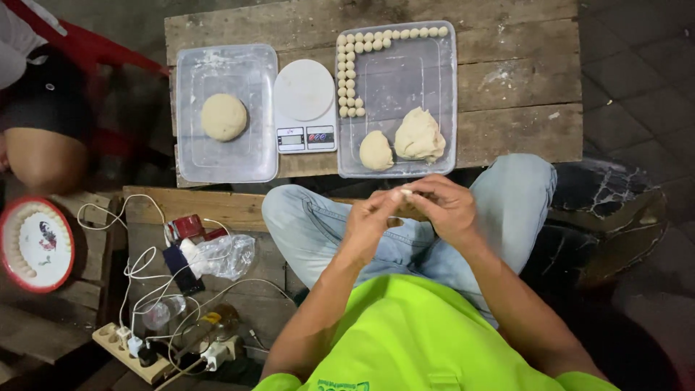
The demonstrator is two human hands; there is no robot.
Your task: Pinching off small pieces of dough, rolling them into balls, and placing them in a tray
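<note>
Both hands meet over the lap, just in front of the near edge of the desk [507,87]. Left hand [369,221] and right hand [445,210] pinch one small dough piece [402,193] between their fingertips; each grip is clenched on it, the piece too small to show any long axis. It sits just below the right tray [449,94], whose two dough lumps [418,135] lie near the tray's front edge, closest to the right hand. Rolled dough balls [351,72] line that tray's far and left walls; its middle is bare. A kitchen scale [305,105] stands between it and the left tray [192,156], which carries a round dough ball [224,116], well apart. Another person's knee [43,156] shows far left.
</note>
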